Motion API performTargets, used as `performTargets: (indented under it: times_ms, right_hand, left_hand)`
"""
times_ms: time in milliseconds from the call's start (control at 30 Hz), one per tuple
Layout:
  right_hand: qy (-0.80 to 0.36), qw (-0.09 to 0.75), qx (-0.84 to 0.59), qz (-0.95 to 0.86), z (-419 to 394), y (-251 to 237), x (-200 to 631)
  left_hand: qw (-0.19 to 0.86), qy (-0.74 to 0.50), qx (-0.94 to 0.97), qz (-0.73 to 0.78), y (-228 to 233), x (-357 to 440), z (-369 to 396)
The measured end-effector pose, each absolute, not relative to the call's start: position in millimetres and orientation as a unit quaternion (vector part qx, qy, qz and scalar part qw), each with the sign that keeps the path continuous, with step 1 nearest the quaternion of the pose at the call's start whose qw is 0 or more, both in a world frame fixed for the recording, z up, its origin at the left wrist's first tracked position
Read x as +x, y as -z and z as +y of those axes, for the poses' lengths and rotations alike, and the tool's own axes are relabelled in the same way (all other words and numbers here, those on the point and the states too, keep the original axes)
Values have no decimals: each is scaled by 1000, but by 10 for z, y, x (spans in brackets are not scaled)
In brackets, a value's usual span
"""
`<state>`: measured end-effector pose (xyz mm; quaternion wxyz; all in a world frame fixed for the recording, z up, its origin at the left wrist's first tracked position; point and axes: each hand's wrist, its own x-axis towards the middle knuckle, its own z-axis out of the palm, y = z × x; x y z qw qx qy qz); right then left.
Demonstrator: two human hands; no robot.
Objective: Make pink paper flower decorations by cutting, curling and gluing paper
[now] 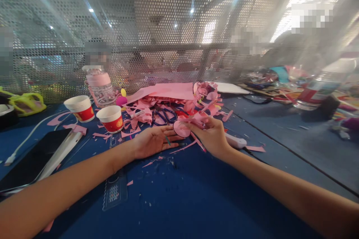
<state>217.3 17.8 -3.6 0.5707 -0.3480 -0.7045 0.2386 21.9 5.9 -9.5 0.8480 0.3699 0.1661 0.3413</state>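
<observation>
In my right hand (214,138) is a curled pink paper cutout (182,128), pinched between thumb and fingers. Its rounded, dark-edged end reaches over the fingertips of my left hand (153,142). That hand lies palm up with the fingers stretched out, and a small teal sliver (167,140) shows across them. Whether the cutout rests on the fingers or hovers just above, I cannot tell. Just behind the hands, scissors with dark blue handles (165,116) lie among pink paper scraps (140,114). A white tool with a cable (236,142) lies beside my right wrist.
Two red-and-white paper cups (110,119) and a clear bottle with a pink band (100,86) stand at left. A dark phone-like slab (33,157) lies nearby. A transparent ruler (114,190) passes under my left forearm. A perforated metal screen (168,18) closes the back; a large bottle (316,86) stands right.
</observation>
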Motion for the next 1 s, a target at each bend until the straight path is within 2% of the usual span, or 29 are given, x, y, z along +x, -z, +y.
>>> performTargets:
  times_ms: [267, 600, 1000]
  right_hand:
    - [-258, 513, -352, -739, 151, 20, 2167]
    - [-172, 554, -397, -711, 156, 2, 2169]
    - [-197, 528, -406, -720, 212, 29, 2189]
  left_hand:
    - [841, -325, 404, 157, 80, 230, 52]
    - [839, -337, 391, 172, 79, 233, 38]
    - [849, -332, 380, 156, 78, 220, 41]
